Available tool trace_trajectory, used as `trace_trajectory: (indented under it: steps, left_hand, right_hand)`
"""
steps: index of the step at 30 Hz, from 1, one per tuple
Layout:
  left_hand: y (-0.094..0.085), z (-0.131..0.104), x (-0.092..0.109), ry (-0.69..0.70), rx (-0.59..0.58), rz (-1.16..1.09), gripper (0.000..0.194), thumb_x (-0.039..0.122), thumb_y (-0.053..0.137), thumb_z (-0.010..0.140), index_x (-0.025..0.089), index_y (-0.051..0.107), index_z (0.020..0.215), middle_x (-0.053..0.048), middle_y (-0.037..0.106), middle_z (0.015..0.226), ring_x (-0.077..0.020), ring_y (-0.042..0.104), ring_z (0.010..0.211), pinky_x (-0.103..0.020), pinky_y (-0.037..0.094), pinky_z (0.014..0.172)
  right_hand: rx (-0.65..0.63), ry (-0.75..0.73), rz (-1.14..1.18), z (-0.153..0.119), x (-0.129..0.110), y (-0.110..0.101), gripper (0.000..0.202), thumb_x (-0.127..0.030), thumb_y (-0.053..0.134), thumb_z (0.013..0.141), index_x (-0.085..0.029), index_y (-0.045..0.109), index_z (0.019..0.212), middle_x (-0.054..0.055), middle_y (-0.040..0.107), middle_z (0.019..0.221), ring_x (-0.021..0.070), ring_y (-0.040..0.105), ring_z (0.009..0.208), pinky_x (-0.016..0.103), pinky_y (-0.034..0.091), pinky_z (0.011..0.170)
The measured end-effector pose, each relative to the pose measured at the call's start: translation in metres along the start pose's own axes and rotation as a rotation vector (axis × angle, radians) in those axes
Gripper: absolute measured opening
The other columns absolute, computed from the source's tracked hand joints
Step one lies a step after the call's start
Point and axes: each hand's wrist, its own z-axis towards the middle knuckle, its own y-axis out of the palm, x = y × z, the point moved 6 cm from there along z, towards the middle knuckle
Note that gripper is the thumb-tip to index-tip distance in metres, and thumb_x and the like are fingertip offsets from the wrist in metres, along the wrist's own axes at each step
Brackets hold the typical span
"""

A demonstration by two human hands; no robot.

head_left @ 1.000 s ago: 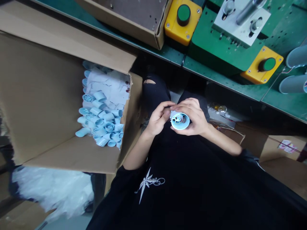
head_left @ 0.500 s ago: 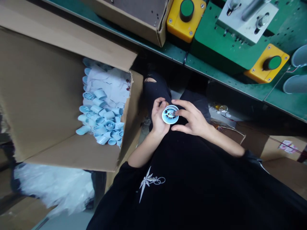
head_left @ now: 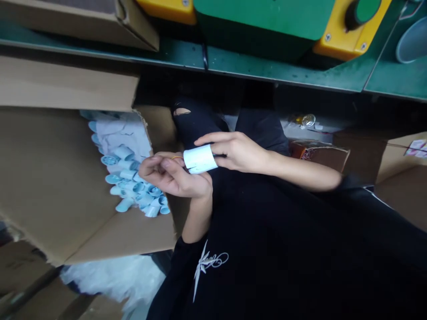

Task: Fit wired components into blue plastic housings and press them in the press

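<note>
A light blue plastic cup-shaped part (head_left: 200,159) lies on its side between my hands, its side wall turned up to the camera. My left hand (head_left: 178,175) is at its left end, fingers curled and pinched by a thin orange wire that comes out there. From the right, my right hand (head_left: 238,152) reaches to the open end with some fingers inside it, while one finger stretches above the part. What those inner fingertips touch is hidden within the part.
On the left, a large cardboard box (head_left: 40,178) holds several light blue parts (head_left: 138,191). Ahead runs a green table edge (head_left: 243,69) with a green machine base and a yellow button box (head_left: 353,31). Clear plastic bags (head_left: 116,280) lie at lower left.
The blue part has turned from open end up to lying sideways and shifted left with my hands. My right fingers have gone into it. The head view has moved, showing less of the machine.
</note>
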Motion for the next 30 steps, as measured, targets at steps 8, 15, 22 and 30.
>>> trace_trajectory:
  steps: [8,15,22,30]
  left_hand:
    - [0.010,0.000,-0.046,-0.344,-0.230,-0.295,0.031,0.062,0.064,0.099,0.041,0.048,0.116,0.002,0.049,0.078,-0.0203,0.068,0.083,-0.035,0.059,0.078]
    - [0.024,0.013,-0.014,-0.226,-0.046,-0.311,0.006,0.036,0.057,0.109,0.032,0.051,0.109,0.005,0.032,0.074,-0.0092,0.057,0.063,-0.023,0.054,0.066]
    - [0.016,0.012,-0.003,-0.206,-0.143,-0.379,0.010,0.031,0.047,0.113,0.036,0.055,0.117,0.005,0.046,0.084,-0.0102,0.064,0.071,-0.027,0.060,0.076]
    - [0.019,0.009,-0.002,-0.219,-0.186,-0.328,0.012,0.028,0.048,0.111,0.036,0.055,0.115,0.004,0.042,0.085,-0.0109,0.059,0.070,-0.027,0.055,0.071]
  right_hand:
    - [0.123,-0.079,-0.003,0.005,0.009,0.004,0.027,-0.015,0.067,0.099,-0.016,0.078,0.124,0.008,0.072,0.141,0.0221,0.074,0.122,0.030,0.061,0.094]
    - [0.159,-0.020,-0.149,-0.009,-0.017,-0.013,0.034,-0.026,0.058,0.106,-0.017,0.070,0.137,0.008,0.065,0.151,0.0210,0.074,0.118,0.026,0.063,0.085]
    - [0.208,-0.113,-0.192,-0.019,-0.027,-0.019,0.030,-0.028,0.054,0.108,-0.013,0.075,0.124,0.008,0.066,0.149,0.0203,0.076,0.115,0.026,0.064,0.081]
    - [0.244,-0.172,-0.199,-0.029,-0.019,-0.023,0.028,-0.033,0.056,0.108,-0.015,0.075,0.119,0.008,0.066,0.150,0.0210,0.076,0.114,0.024,0.064,0.075]
